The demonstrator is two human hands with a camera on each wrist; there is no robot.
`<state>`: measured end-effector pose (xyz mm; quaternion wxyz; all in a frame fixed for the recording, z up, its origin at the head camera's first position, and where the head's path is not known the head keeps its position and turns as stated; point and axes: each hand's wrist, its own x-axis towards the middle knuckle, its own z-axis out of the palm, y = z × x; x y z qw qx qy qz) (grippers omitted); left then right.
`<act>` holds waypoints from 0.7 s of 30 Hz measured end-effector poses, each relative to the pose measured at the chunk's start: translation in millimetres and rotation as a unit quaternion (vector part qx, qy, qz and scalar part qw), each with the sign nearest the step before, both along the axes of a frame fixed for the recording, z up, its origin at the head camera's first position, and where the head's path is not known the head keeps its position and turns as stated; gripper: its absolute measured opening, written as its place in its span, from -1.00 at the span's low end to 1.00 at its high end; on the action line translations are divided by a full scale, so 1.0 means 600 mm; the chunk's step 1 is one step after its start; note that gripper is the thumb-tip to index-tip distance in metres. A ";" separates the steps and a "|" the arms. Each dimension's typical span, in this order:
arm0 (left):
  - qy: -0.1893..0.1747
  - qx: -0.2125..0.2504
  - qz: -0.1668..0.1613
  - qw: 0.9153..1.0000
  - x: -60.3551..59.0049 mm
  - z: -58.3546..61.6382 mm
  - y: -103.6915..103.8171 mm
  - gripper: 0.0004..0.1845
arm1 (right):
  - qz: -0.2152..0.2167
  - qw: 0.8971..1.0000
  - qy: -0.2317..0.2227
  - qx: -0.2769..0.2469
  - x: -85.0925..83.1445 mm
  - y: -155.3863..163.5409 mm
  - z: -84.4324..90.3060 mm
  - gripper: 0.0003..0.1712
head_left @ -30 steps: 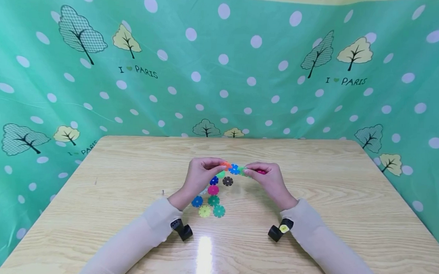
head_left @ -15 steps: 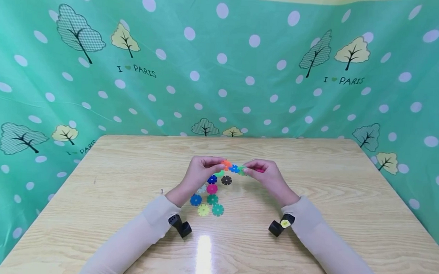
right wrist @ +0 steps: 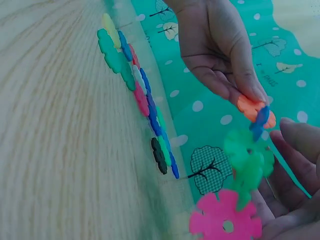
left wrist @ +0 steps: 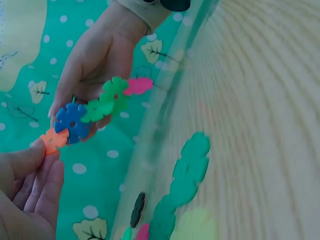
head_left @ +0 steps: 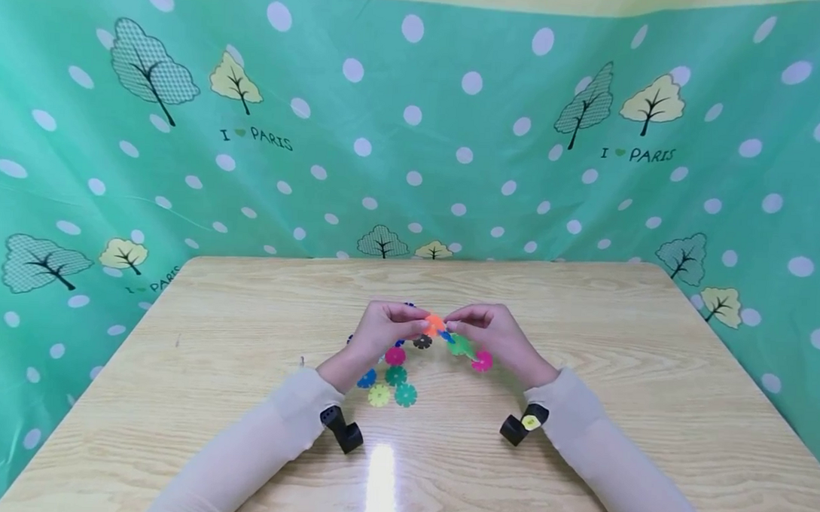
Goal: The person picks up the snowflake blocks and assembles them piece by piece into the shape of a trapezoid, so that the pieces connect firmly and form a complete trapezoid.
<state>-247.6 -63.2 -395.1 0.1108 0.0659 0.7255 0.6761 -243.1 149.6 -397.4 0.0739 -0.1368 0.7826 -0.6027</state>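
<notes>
Head view, my left hand (head_left: 380, 332): I pinch the orange disc (head_left: 435, 324) at the end of the chain (head_left: 457, 343) between thumb and fingertips, so that end stays fixed above the middle of the tabletop (head_left: 581, 413)
Head view, my right hand (head_left: 491, 336): fingers curled on the chain's other part, near the blue disc (head_left: 446, 336); the green discs (head_left: 462, 347) and the pink disc (head_left: 482, 361) hang below my palm, tilted toward the near edge
Head view, loose discs (head_left: 388, 376): they lie flat in a cluster just under my left hand, toward the near edge, close enough to reach without moving my arms
Left wrist view, chain: orange disc (left wrist: 54, 140), blue disc (left wrist: 72, 122), green discs (left wrist: 106, 102) and pink disc (left wrist: 138, 85) slot edge to edge in one line, held clear of the table
Left wrist view, grip: my left thumb and fingers (left wrist: 30, 180) close on the orange end; my right hand (left wrist: 95, 65) cups behind the chain, I judge to steady it
Right wrist view, joint: left fingertips (right wrist: 247, 90) clamp the orange disc (right wrist: 255, 111) where the blue disc (right wrist: 260, 122) crosses it
Right wrist view, support: the green discs (right wrist: 247, 165) and pink disc (right wrist: 225, 220) rest against my right fingers (right wrist: 300, 145)
Right wrist view, spares: loose discs (right wrist: 137, 85) lie in a row on the wood
</notes>
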 end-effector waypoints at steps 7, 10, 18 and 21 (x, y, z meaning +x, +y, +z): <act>-0.008 0.012 0.011 1.000 0.004 -0.007 0.014 -0.79 | -0.004 1.000 0.009 0.003 0.002 -0.007 -0.007 -0.73; -0.015 0.007 0.008 1.000 0.005 -0.008 0.016 -0.79 | -0.003 1.000 0.014 0.001 0.004 -0.008 -0.008 -0.74; -0.013 -0.013 -0.010 1.000 0.004 -0.010 -0.011 -0.73 | -0.021 1.000 0.001 0.017 0.007 -0.012 -0.006 -0.80; -0.009 -0.030 0.003 0.999 0.003 -0.006 -0.036 -0.70 | -0.030 0.999 -0.006 0.019 0.009 -0.014 -0.005 -0.82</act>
